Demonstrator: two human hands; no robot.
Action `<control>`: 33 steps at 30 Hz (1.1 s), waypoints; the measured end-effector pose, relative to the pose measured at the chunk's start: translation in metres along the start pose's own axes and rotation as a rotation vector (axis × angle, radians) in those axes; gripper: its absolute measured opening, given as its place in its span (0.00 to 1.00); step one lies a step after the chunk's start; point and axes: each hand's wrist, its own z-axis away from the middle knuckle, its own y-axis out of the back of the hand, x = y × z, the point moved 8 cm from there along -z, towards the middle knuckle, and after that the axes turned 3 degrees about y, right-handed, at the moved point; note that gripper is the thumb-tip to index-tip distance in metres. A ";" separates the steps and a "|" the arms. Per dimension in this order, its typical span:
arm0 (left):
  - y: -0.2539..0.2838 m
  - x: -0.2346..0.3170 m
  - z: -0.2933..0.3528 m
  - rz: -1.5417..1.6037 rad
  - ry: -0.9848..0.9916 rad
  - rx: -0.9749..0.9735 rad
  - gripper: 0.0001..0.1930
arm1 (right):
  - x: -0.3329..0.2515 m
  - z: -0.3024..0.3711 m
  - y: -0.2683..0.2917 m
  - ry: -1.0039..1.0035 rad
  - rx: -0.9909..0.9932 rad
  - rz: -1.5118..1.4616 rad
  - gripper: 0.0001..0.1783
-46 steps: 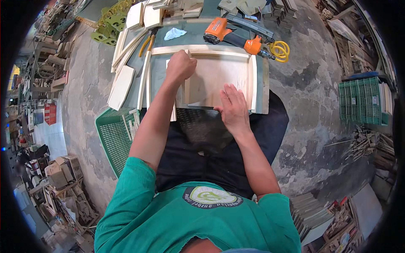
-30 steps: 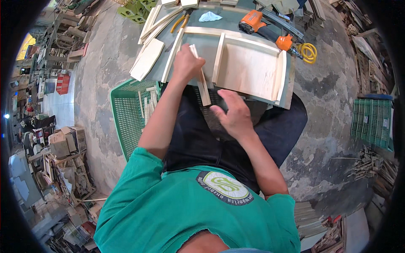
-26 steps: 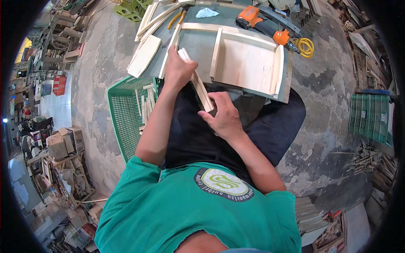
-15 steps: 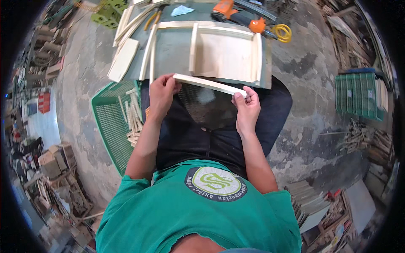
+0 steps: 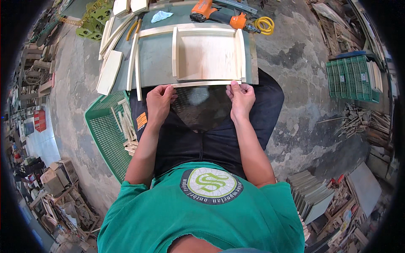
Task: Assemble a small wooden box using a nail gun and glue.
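A thin pale wood strip [image 5: 202,84] spans my two hands along the near edge of the work table. My left hand [image 5: 158,103] pinches its left end, and my right hand [image 5: 242,100] grips the right end between thumb and fingers. Just beyond the strip lies a wooden frame [image 5: 175,52] of pale slats, with a flat wood panel [image 5: 206,55] inside its right part. The strip runs close along the panel's near edge; whether they touch, I cannot tell. Two loose slats [image 5: 134,63] lie at the frame's left, jutting over the table edge.
On the table [image 5: 154,59] lie an orange nail gun [image 5: 219,17] with a yellow coiled hose [image 5: 265,25], pliers [image 5: 134,29], a pale blue scrap [image 5: 161,16] and a short board [image 5: 110,72]. A green crate [image 5: 103,137] of sticks stands at my left; another crate [image 5: 352,79] is far right.
Both hands have brought the strip forward to the frame's near side. It was slanted, right end lower; now it is nearly level and parallel to the panel's edge. The view has shifted slightly.
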 end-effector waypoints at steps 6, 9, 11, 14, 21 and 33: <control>0.001 -0.004 -0.001 0.000 0.007 0.002 0.14 | 0.001 -0.001 0.000 -0.015 0.002 0.004 0.16; 0.000 -0.006 -0.002 -0.018 -0.011 0.020 0.14 | 0.004 -0.004 0.001 -0.022 -0.004 0.030 0.15; -0.002 0.000 -0.002 -0.096 -0.053 0.046 0.14 | 0.002 -0.005 0.002 -0.003 0.010 0.048 0.15; -0.007 0.004 -0.004 -0.207 -0.103 0.072 0.13 | -0.001 -0.010 0.008 0.013 0.005 0.104 0.15; -0.006 0.016 -0.005 -0.367 -0.281 0.180 0.10 | -0.013 -0.005 0.000 0.024 0.001 0.145 0.16; -0.005 0.018 -0.006 -0.381 -0.446 0.211 0.07 | -0.036 0.031 -0.147 0.386 -0.651 0.619 0.20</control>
